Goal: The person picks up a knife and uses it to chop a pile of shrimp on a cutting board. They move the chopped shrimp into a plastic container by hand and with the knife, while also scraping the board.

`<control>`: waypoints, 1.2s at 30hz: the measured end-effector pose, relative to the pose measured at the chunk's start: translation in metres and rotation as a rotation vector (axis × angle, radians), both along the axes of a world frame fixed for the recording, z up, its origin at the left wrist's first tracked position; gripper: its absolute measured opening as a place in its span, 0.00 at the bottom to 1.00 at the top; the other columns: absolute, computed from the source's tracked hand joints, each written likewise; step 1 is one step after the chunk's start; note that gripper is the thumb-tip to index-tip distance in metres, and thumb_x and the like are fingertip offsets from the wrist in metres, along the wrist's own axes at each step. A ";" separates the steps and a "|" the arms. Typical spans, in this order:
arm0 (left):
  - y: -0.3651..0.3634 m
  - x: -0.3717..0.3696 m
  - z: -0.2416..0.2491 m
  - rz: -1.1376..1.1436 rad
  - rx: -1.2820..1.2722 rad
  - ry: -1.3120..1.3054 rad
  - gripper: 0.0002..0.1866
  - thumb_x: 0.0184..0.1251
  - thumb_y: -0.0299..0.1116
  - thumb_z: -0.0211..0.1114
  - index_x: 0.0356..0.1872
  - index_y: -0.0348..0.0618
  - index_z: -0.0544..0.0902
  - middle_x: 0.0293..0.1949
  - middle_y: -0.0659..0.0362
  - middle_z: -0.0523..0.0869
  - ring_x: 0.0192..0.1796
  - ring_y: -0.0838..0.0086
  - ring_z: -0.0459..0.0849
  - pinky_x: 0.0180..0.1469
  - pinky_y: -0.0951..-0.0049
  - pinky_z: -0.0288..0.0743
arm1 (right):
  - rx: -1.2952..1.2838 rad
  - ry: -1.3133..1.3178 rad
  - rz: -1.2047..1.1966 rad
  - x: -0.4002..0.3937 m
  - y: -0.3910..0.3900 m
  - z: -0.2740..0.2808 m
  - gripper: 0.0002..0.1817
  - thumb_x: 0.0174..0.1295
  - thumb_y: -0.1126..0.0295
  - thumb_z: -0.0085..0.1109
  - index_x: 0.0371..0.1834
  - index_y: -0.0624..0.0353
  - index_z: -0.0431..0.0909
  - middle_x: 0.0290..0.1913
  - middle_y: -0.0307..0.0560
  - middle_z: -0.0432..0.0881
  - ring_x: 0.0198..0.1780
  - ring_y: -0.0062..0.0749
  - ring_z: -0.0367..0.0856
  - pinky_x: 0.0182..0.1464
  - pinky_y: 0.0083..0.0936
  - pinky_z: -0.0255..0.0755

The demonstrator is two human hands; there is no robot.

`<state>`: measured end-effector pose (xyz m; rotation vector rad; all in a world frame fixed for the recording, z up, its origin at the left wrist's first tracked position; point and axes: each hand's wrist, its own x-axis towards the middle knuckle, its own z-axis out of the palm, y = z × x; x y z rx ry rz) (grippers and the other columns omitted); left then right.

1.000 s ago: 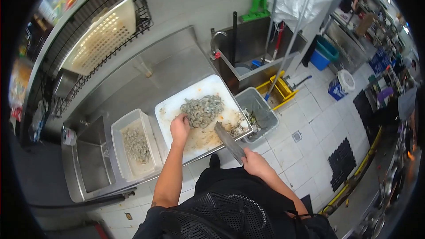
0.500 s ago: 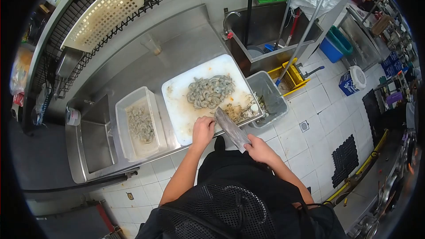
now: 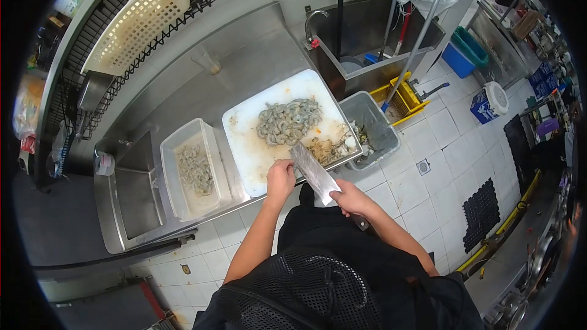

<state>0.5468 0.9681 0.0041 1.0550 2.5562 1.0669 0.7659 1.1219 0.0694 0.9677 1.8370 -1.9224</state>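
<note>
My right hand is wrapped round the handle of a cleaver, whose broad blade reaches over the near edge of a white cutting board. Close to the blade's left side, my left hand is closed at the board's near edge; whatever its fingers hold is too small to make out. A heap of peeled grey shrimp lies mid-board, beyond the blade tip. Shrimp shells and scraps are piled to the right of the blade. More shrimp sit in a clear plastic tub to the left.
A grey bin with scraps stands right of the board. Sinks lie at the left and far right. A yellow mop bucket is on the tiled floor. Above the counter hangs a wire rack with a perforated tray.
The cleaver blade has turned, its face now catching more light, and shifted slightly left. My right hand has moved slightly left and up; my left hand stays almost in place.
</note>
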 end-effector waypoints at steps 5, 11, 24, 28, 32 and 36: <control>0.007 0.006 -0.001 0.099 -0.062 -0.039 0.09 0.70 0.21 0.66 0.45 0.35 0.93 0.44 0.41 0.93 0.47 0.44 0.93 0.54 0.51 0.86 | -0.117 0.003 0.008 0.022 0.001 -0.008 0.16 0.83 0.67 0.54 0.64 0.66 0.76 0.26 0.40 0.77 0.21 0.25 0.77 0.22 0.29 0.74; 0.007 0.014 0.000 0.150 -0.050 -0.069 0.09 0.69 0.21 0.67 0.44 0.34 0.94 0.40 0.40 0.93 0.43 0.46 0.93 0.51 0.53 0.86 | -0.214 -0.023 0.076 0.055 0.010 -0.005 0.12 0.85 0.70 0.55 0.61 0.67 0.78 0.25 0.38 0.75 0.19 0.22 0.73 0.20 0.27 0.70; 0.002 -0.004 0.017 -0.188 -0.134 0.078 0.09 0.65 0.17 0.65 0.44 0.37 0.87 0.51 0.47 0.85 0.55 0.45 0.83 0.60 0.51 0.79 | 0.085 -0.019 0.047 0.050 0.018 0.027 0.12 0.81 0.69 0.56 0.57 0.67 0.77 0.30 0.52 0.83 0.23 0.37 0.82 0.27 0.39 0.78; 0.000 -0.003 0.024 -0.217 -0.038 0.114 0.06 0.63 0.18 0.66 0.39 0.37 0.84 0.45 0.47 0.86 0.50 0.46 0.84 0.56 0.50 0.80 | 0.656 0.189 0.109 0.053 -0.003 0.011 0.11 0.79 0.68 0.57 0.54 0.67 0.76 0.37 0.73 0.88 0.39 0.69 0.90 0.46 0.60 0.82; -0.005 -0.006 0.018 -0.215 -0.060 0.130 0.05 0.63 0.20 0.67 0.39 0.37 0.83 0.41 0.47 0.86 0.49 0.46 0.84 0.54 0.49 0.80 | 0.656 -0.012 0.136 0.048 -0.005 0.045 0.11 0.78 0.68 0.57 0.53 0.66 0.75 0.42 0.76 0.88 0.50 0.78 0.87 0.56 0.67 0.77; -0.014 -0.004 0.015 -0.103 -0.084 0.113 0.06 0.64 0.22 0.68 0.40 0.38 0.83 0.41 0.47 0.86 0.49 0.46 0.84 0.55 0.49 0.80 | 0.667 -0.078 0.157 0.039 -0.003 0.063 0.11 0.79 0.68 0.57 0.52 0.67 0.74 0.46 0.74 0.89 0.51 0.76 0.87 0.57 0.66 0.77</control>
